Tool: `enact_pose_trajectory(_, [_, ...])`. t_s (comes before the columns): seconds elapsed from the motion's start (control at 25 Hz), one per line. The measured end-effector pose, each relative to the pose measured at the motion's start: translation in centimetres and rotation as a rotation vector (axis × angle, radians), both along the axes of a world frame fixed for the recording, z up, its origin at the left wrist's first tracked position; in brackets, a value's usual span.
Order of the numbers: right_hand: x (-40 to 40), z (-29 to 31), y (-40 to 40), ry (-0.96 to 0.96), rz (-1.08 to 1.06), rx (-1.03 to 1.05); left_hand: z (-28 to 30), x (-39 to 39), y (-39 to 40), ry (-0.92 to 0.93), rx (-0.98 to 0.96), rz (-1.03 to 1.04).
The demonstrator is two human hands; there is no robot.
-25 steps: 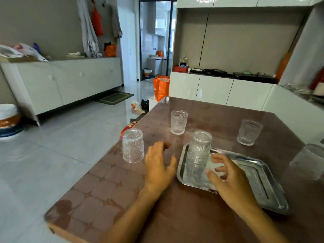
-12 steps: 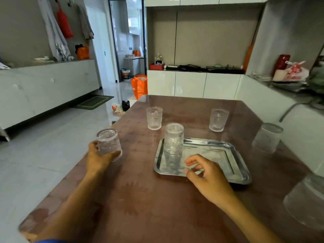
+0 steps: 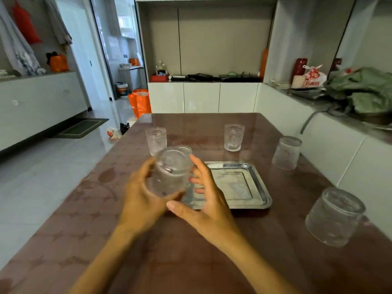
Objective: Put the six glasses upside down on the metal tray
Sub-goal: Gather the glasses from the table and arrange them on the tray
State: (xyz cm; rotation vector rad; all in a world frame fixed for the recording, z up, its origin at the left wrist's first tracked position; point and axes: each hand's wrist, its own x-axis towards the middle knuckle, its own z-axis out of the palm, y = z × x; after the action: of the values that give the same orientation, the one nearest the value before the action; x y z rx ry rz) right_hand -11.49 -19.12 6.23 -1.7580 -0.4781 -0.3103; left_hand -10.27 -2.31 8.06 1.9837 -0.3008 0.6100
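Note:
My left hand (image 3: 140,198) grips a ribbed clear glass (image 3: 169,172) in the air, tilted with one end toward me, over the left end of the metal tray (image 3: 239,183). My right hand (image 3: 203,200) is cupped beside that glass with fingers spread, the thumb just under it. One glass (image 3: 186,147) stands upside down on the tray's left part, mostly hidden behind the held one. On the table, two glasses stand upright at the back (image 3: 156,141) (image 3: 233,137). Two more sit upside down at the right (image 3: 286,152) (image 3: 335,217).
The brown table (image 3: 169,251) has its left edge dropping to a tiled floor. A white counter (image 3: 339,149) runs along the table's right side, holding bags and a green bundle. White cabinets stand behind, with an orange bag (image 3: 140,101) on the floor.
My left hand took the glass from the table's left side, lifted it and carried it right toward the tray. My right hand rose from the tray to meet it.

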Motion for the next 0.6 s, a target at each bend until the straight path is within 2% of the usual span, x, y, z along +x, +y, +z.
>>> enact_pose_trajectory(0.12, [0.8, -0.4, -0.6, -0.099, -0.155, 0.146, -0.6, 0.0, -3.8, -0.124, 0.127, -0.024])
enact_pose_trajectory(0.24, [2.4, -0.7, -3.0, -0.057, -0.254, 0.198, -1.4, 2.5, -3.4, 0.072, 0.156, -0.243])
enact_pose_trajectory(0.28, [3.5, -0.6, -3.9, -0.021, -0.301, 0.212, -1.9, 3.6, -3.1, 0.111, 0.231, -0.272])
enact_pose_trajectory(0.36, [6.3, -0.1, -5.5, 0.053, -0.421, 0.247, -3.4, 5.8, -2.8, 0.118, 0.536, -0.235])
enact_pose_trajectory(0.44, [9.3, 0.4, -6.6, 0.109, -0.488, 0.220, -4.5, 7.2, -3.0, 0.168, 0.767, -0.222])
enact_pose_trajectory(0.6, [13.6, -0.7, -5.7, 0.132, -0.498, 0.008, -5.8, 8.8, -3.0, 0.278, 0.749, -0.201])
